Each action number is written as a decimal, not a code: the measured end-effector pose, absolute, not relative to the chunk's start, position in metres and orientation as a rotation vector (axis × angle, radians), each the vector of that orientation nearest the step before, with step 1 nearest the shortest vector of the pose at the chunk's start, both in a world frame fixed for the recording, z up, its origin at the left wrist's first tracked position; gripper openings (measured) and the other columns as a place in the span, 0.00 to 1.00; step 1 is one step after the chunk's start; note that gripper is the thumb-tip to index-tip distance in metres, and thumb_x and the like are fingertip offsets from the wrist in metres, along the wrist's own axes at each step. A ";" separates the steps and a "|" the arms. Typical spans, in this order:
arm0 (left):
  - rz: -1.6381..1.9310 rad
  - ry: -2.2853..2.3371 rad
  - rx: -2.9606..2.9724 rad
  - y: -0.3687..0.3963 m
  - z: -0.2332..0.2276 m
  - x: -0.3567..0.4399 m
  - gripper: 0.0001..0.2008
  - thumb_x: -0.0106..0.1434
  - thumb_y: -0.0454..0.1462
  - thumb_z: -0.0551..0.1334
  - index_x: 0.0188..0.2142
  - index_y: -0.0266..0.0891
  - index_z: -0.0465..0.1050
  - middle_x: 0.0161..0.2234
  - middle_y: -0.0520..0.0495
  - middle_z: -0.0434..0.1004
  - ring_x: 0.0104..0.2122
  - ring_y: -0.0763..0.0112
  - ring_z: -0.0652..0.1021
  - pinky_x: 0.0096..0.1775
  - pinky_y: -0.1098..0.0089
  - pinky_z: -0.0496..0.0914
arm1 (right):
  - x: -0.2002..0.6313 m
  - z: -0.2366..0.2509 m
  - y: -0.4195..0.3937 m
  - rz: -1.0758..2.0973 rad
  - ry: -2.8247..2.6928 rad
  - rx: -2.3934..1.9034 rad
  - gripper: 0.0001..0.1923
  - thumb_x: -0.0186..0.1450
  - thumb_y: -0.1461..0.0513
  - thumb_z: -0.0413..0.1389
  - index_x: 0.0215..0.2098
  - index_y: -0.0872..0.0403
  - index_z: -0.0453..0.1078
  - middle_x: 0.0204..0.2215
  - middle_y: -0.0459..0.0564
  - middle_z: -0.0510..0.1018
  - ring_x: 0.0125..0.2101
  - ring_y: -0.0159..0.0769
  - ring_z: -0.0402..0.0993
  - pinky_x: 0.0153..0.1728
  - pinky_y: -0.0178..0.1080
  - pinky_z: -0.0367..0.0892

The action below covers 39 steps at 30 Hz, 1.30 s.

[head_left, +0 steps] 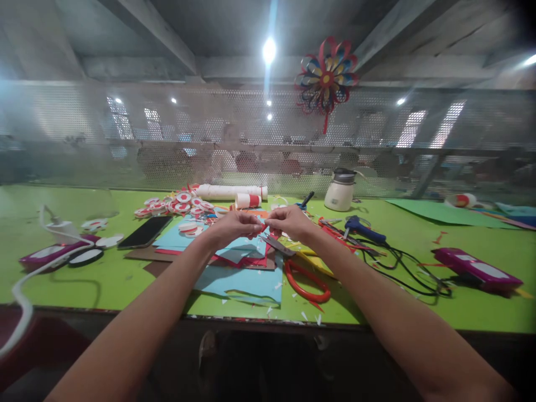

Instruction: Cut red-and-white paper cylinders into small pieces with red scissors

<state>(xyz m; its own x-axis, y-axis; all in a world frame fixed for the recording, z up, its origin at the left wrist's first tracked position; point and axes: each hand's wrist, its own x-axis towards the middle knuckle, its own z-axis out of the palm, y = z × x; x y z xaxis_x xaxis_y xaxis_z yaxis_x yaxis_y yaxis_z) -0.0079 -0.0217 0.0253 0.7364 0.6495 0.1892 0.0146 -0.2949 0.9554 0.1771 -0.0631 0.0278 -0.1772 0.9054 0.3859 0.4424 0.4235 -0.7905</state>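
Observation:
My left hand (234, 226) and my right hand (288, 221) meet above the green table (104, 279), both pinching a small red paper piece (263, 228) between the fingertips. Below them lies a pile of blue and red paper sheets (243, 268). Red-handled scissors (299, 276) rest on the paper just under my right hand, blades pointing toward the hands. A heap of red-and-white paper discs (176, 205) lies behind and to the left of my left hand.
A black phone (145, 231) lies left of the sheets. Also on the table are a blue glue gun (362, 228) with black cable, a white pot (340, 192), paper rolls (230, 191) and magenta cases (475, 268). A paper pinwheel (326, 78) hangs on the mesh screen.

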 end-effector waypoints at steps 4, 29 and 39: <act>0.724 0.542 1.802 -0.023 0.025 -0.007 0.10 0.49 0.38 0.66 0.29 0.33 0.71 0.22 0.50 0.69 0.23 0.78 0.68 0.29 0.71 0.63 | 0.177 0.029 -0.065 0.727 -1.776 -1.147 0.08 0.53 0.61 0.59 0.21 0.58 0.72 0.12 0.42 0.70 0.14 0.25 0.64 0.17 0.30 0.60; 0.756 0.623 1.841 -0.022 0.024 -0.003 0.10 0.48 0.39 0.66 0.25 0.32 0.70 0.24 0.48 0.73 0.25 0.76 0.71 0.29 0.72 0.64 | 0.178 0.026 -0.063 0.908 -1.673 -1.116 0.09 0.50 0.60 0.61 0.20 0.58 0.71 0.11 0.42 0.70 0.14 0.26 0.65 0.17 0.31 0.60; 0.752 0.556 1.811 -0.017 0.017 -0.002 0.12 0.51 0.40 0.65 0.27 0.32 0.69 0.23 0.46 0.75 0.25 0.72 0.75 0.26 0.72 0.65 | 0.178 0.025 -0.062 0.940 -1.652 -1.118 0.11 0.49 0.58 0.62 0.21 0.59 0.73 0.13 0.43 0.72 0.14 0.26 0.66 0.18 0.31 0.60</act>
<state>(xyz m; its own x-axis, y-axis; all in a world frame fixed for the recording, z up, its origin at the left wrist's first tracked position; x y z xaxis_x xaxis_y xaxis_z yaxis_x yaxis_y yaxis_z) -0.0025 -0.0174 0.0170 0.6950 0.6806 0.2320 0.0223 -0.3429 0.9391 0.1778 -0.0616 0.0250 -0.1828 0.9483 0.2593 0.2616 0.3012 -0.9170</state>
